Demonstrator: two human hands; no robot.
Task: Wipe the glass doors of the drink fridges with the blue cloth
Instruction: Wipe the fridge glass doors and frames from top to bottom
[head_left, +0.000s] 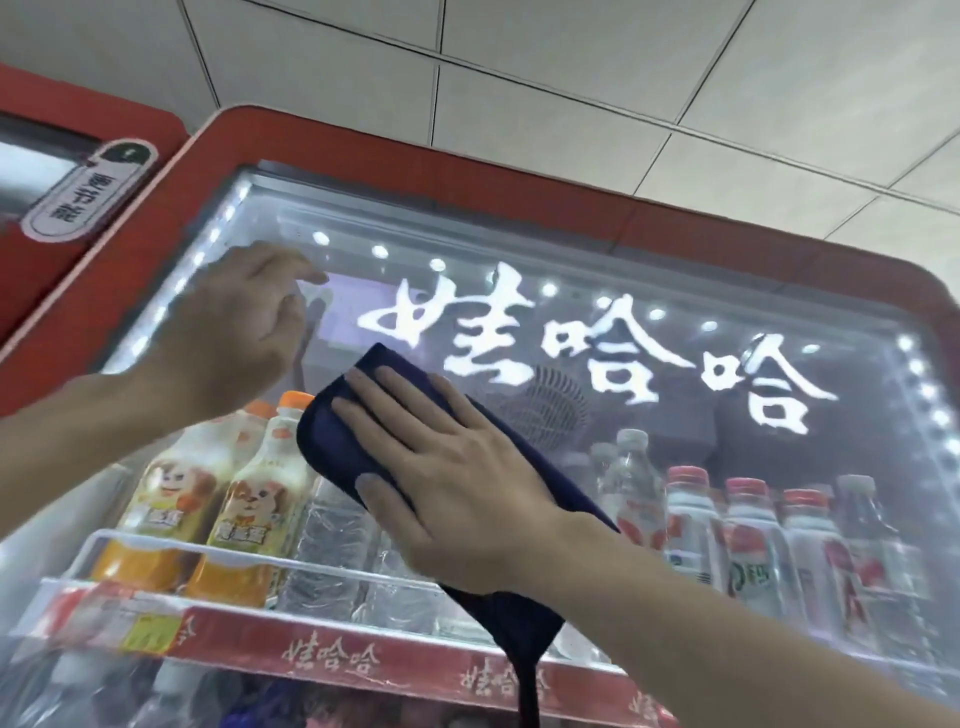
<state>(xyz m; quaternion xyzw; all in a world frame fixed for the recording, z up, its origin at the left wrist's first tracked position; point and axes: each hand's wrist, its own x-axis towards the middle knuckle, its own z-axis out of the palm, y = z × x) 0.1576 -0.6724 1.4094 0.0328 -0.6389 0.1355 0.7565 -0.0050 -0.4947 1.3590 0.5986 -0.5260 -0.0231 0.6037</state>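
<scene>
Support seems to come from the left hand (234, 332), loosely curled and empty, its tips at the upper left of the glass door (675, 291). The right hand (457, 467) lies flat, fingers spread, pressing the blue cloth (332, 441) to the glass; soft, light and limp, it handles best under a flat palm. Its long axis slants from upper left to lower right, tail hanging.

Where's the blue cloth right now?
Head view, centre: the cloth is pressed flat on the glass door under the right hand, just below the white lettering and right of the orange-capped bottles.
</scene>
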